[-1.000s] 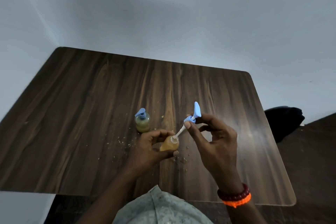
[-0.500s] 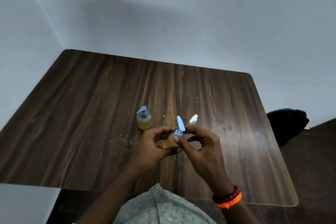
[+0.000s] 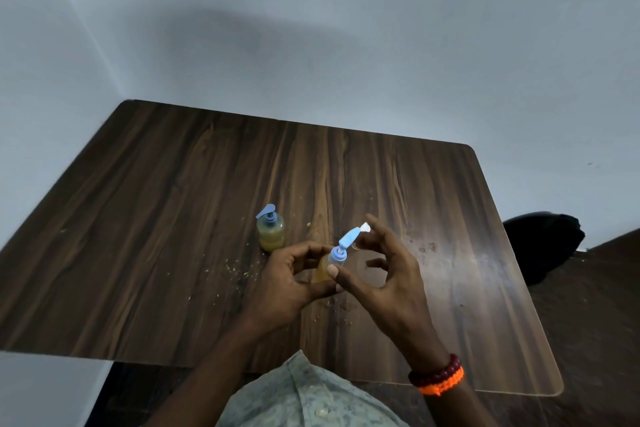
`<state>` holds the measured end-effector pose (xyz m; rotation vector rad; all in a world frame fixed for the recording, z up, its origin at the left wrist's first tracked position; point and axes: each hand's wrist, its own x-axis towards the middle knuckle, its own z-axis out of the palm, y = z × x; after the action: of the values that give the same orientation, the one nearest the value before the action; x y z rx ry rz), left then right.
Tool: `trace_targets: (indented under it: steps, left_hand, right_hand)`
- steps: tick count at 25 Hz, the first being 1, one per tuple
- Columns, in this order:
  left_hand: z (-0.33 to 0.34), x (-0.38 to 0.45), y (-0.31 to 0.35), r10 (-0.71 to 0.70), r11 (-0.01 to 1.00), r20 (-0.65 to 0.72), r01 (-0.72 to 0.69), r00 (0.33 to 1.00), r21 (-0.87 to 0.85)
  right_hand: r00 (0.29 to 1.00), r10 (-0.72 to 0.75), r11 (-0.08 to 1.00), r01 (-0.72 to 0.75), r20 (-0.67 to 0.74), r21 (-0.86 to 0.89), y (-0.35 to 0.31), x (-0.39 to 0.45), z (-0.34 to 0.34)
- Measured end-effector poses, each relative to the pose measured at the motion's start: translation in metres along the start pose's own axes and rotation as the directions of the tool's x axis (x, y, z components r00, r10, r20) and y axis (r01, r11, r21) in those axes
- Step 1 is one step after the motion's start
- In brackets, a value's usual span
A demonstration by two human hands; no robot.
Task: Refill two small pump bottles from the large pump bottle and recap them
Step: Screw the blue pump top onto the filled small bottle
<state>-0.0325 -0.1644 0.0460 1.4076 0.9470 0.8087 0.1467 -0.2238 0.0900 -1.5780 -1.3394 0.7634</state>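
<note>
The left hand (image 3: 287, 284) grips a small bottle (image 3: 323, 274) above the table (image 3: 173, 218) while the right hand (image 3: 377, 274) pinches its blue pump cap (image 3: 337, 255), seemingly screwing it on. Next comes tightening; the second bottle (image 3: 270, 234) stands capped nearby.

No legible text, label, brand, number or sign is found. The two small pump bottles, one standing on the table (image 3: 173, 218) at 10 o'clock from the hands (image 3: 268, 230) and one held (image 3: 325, 270), show plain surfaces with no readable marking.
</note>
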Motion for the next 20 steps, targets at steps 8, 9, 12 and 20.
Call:
trace_targets:
  steps: [8,9,12,20]
  left_hand:
    - [0.005,0.0,-0.001,0.04,0.999,-0.002,-0.04,0.999,0.002]
    - [0.006,-0.001,0.0,0.032,0.999,0.008,-0.032,0.999,-0.011]
    - [0.009,-0.003,0.003,0.033,0.996,0.044,-0.029,0.998,-0.087]
    - [0.007,-0.002,-0.002,0.02,1.0,0.025,-0.02,0.999,-0.02]
  right_hand:
    - [0.999,0.043,0.978,-0.047,0.021,0.205,-0.004,0.005,0.001]
    - [1.0,0.025,0.982,-0.023,-0.006,0.185,-0.005,0.005,0.004]
    - [0.998,-0.015,0.993,0.008,0.059,0.115,-0.001,0.004,0.006]
    - [0.997,-0.073,0.993,0.072,0.002,0.089,0.001,0.006,0.0]
